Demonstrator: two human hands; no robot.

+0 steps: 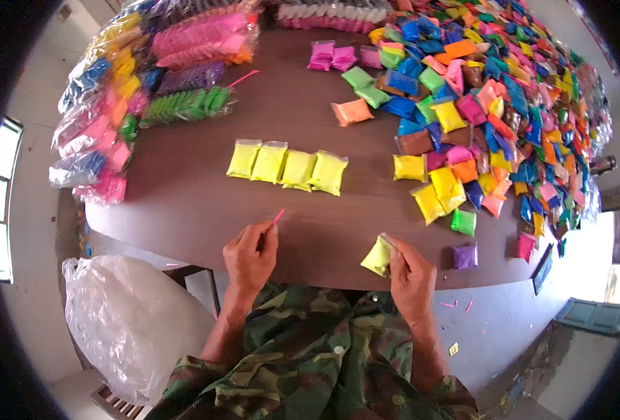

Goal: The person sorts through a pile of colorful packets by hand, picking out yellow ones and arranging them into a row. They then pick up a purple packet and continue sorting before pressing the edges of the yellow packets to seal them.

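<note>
My left hand is closed in a pinch above the table's front edge, with a thin pink strip sticking up from between thumb and finger. In my right hand is a small yellow packet, gripped at its side and tilted, near the table edge. Ahead of both hands, several yellow packets lie side by side in a row on the dark brown table. A purple packet lies to the right of my right hand.
A large heap of mixed-colour packets covers the right side. Bundled packets in clear plastic are stacked at the back left, with a green bundle in front. A big clear plastic bag stands left of me. An orange packet lies mid-table.
</note>
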